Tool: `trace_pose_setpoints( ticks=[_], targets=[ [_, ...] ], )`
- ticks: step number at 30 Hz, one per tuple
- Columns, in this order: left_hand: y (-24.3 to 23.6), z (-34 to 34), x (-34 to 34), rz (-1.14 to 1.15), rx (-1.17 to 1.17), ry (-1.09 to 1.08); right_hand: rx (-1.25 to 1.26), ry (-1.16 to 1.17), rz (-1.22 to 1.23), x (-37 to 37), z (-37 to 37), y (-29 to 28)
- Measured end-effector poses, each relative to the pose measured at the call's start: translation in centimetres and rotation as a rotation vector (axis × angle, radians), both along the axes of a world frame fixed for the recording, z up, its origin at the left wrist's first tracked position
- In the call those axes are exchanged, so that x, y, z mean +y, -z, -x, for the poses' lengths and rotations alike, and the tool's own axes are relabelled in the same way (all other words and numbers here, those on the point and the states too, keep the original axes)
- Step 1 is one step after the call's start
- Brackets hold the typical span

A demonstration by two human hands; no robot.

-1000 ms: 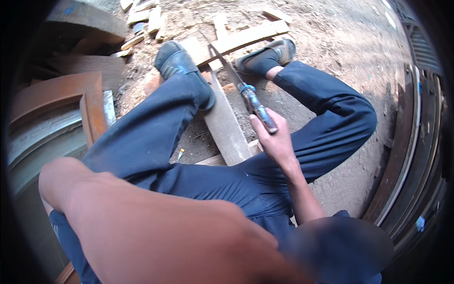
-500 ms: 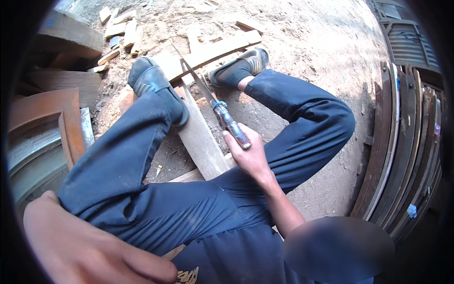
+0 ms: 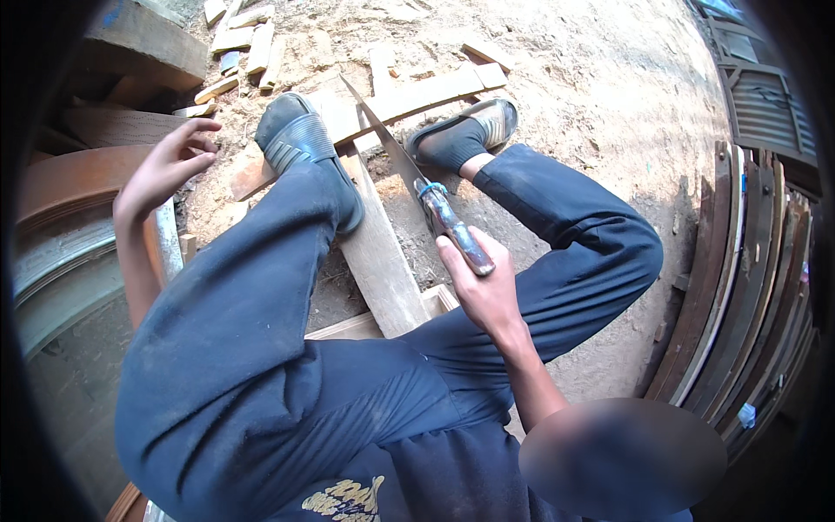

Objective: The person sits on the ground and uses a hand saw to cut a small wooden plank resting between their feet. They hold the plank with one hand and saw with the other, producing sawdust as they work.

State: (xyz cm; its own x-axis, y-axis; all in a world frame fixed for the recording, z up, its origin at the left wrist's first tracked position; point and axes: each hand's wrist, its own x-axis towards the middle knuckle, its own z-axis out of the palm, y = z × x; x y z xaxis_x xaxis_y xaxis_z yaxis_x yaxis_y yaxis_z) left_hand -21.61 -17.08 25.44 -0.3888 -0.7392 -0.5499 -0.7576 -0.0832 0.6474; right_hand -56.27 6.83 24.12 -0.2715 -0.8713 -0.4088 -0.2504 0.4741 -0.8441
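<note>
My right hand (image 3: 487, 283) is wrapped round the worn handle of a handsaw (image 3: 452, 228), just above my thigh. The blade tapers away to the upper left, and its tip lies by a pale plank (image 3: 413, 103) set crosswise between my feet. Whether the teeth touch that plank I cannot tell. My left hand (image 3: 165, 174) is raised beside my left knee, fingers loosely bent and apart, with nothing in it. Beneath the saw a greyish board (image 3: 380, 248) runs lengthwise from the crosswise plank back between my legs. My left sandal (image 3: 300, 143) is up against the plank's left end.
Several wood offcuts (image 3: 259, 48) lie on the dirt beyond my left foot. At the left stand a brown framed panel (image 3: 78, 187) and a thick timber block (image 3: 148, 43). A row of upright planks (image 3: 696, 287) leans along the right side.
My left hand has moved from the near lower left, up and away to beside my left knee. The saw stays in my right hand; the whole view has shifted slightly.
</note>
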Motion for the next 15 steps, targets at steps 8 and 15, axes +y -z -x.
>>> trace_pose_setpoints(
  ticks=[8, 15],
  targets=[
    [17.2, -1.4, -3.8, -0.369, -0.293, 0.113, 0.017, -0.001, 0.049, 0.0, -0.8, 0.3],
    [17.5, -1.4, -3.5, -0.336, -0.29, 0.161, 0.007, 0.003, 0.06, 0.3, -1.0, 1.0]
  ],
)
